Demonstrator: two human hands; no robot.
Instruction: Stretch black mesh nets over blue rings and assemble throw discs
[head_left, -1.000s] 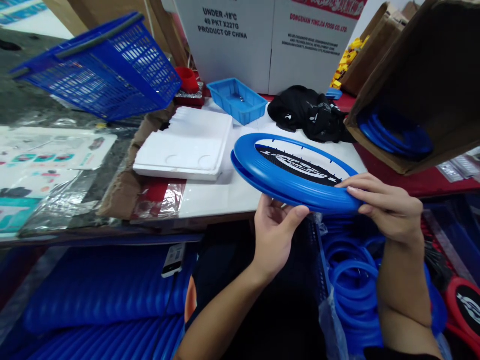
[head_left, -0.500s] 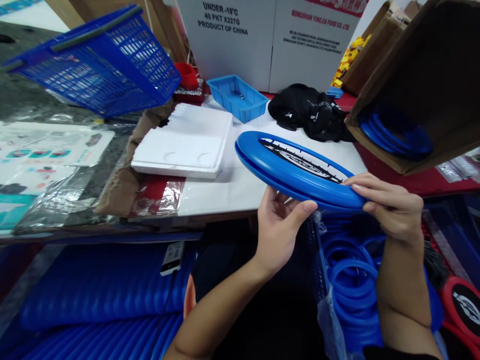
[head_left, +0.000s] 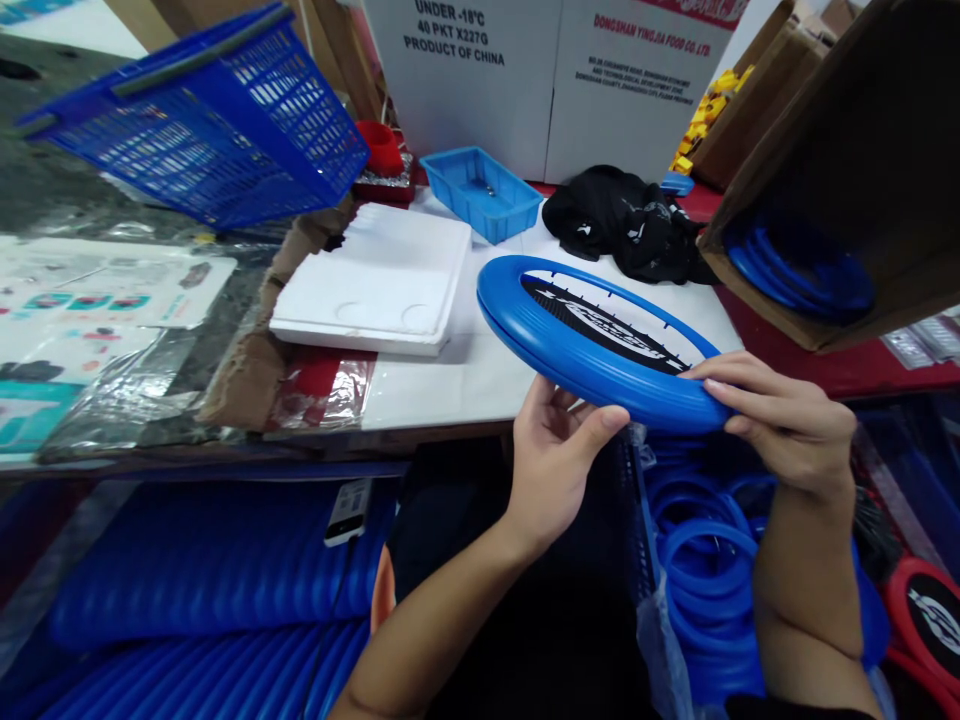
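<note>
Both the left hand (head_left: pixel 551 475) and the right hand (head_left: pixel 795 425) grasp a round blue plastic ring (head_left: pixel 589 368) with a black, white-lettered centre, held tilted in the air to the right of a flat, white foam-like slab (head_left: pixel 382 275). The left hand's fingers reach under the ring, thumb by its near edge, while the right hand pinches its right end. Right of the slab and farther back sits a shallow, light-blue plastic tray (head_left: pixel 517 222), with a crumpled black cloth (head_left: pixel 619 225) farther right.
</note>
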